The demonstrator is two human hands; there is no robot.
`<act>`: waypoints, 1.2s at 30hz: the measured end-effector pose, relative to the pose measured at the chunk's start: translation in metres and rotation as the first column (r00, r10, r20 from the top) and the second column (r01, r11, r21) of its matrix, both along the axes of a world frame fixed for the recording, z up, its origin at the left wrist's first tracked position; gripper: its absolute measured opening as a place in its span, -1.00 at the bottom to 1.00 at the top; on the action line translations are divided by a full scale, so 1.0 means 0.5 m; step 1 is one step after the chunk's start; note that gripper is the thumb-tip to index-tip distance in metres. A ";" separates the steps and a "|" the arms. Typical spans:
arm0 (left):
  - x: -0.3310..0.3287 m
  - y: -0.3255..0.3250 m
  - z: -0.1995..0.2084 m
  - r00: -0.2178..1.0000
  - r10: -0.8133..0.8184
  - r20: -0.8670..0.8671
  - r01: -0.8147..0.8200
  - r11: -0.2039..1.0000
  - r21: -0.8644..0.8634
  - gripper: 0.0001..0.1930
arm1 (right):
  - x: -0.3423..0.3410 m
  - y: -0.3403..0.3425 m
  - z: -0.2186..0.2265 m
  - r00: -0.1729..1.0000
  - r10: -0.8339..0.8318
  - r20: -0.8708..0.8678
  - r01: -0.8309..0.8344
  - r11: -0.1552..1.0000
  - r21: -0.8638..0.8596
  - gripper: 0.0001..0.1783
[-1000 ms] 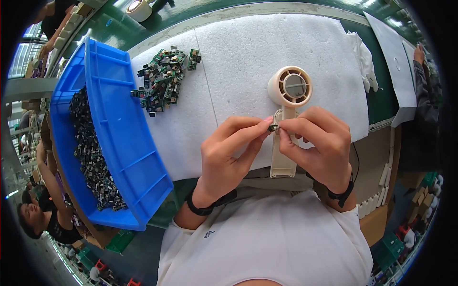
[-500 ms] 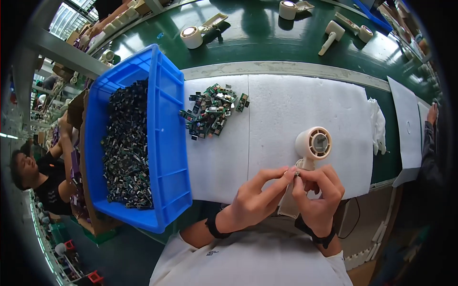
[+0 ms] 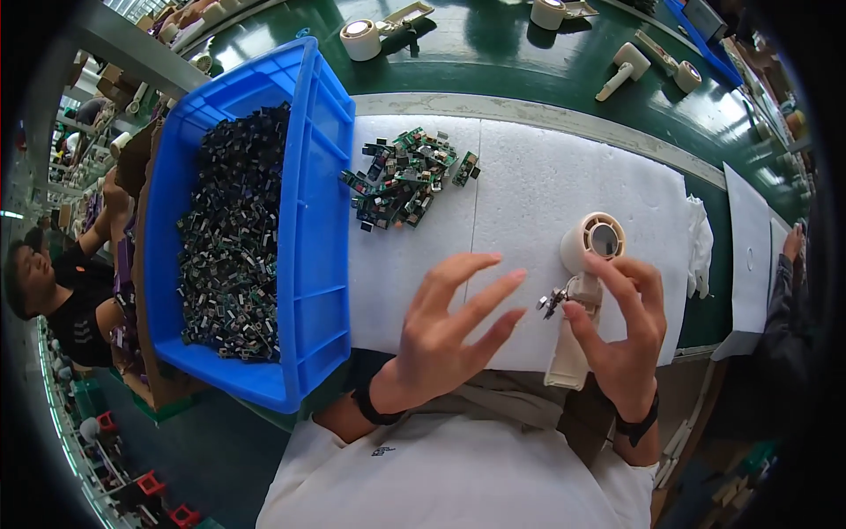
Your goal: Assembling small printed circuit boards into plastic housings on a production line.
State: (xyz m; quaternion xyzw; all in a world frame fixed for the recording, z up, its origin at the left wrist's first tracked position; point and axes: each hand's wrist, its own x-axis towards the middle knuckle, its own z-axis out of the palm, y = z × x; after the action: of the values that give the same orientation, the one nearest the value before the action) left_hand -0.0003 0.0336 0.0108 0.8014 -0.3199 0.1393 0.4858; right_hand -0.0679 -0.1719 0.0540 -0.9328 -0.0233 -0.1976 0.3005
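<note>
White foam [image 3: 538,194] lies on the counter [image 3: 708,319], with circuit boards [image 3: 401,181] toward the left edge, a fan [image 3: 577,251] at the near edge, a glove [image 3: 696,238] toward the right.

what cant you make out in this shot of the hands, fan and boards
All in the head view, now:
- handheld fan: its handle is partly hidden behind the right hand
- small circuit board near the right thumb: too small to tell its parts or whether the thumb touches it
- blue bin: its floor is buried under heaped boards
- far fan: cut off by the upper edge
</note>
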 end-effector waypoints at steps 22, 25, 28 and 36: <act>0.049 0.055 -0.028 0.950 0.253 0.185 -0.252 0.967 -0.029 -0.74 | 0.595 -0.260 0.046 0.907 -0.166 -0.387 0.104 0.979 -0.177 -0.22; 0.054 0.054 -0.035 0.975 0.089 0.204 -0.091 0.996 -0.002 -0.73 | 0.659 -0.313 0.004 0.921 -0.274 -0.275 0.191 0.937 -0.293 -0.18; 0.054 0.048 -0.039 0.992 0.009 0.126 -0.015 0.999 0.044 -0.72 | 0.676 -0.354 -0.031 0.921 -0.361 -0.144 0.279 0.873 -0.401 -0.16; 0.077 0.037 -0.025 0.984 -0.067 0.166 0.041 0.987 0.157 -0.71 | 0.563 -0.398 -0.036 0.802 -0.365 -0.473 0.395 0.918 -0.037 -0.26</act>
State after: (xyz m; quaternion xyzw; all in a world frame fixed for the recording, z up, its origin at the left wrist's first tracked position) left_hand 0.0383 0.0521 -0.0018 0.8124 -0.3918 0.1690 0.3974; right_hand 0.2135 -0.3708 0.0359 -0.9280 0.2439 -0.0219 0.2806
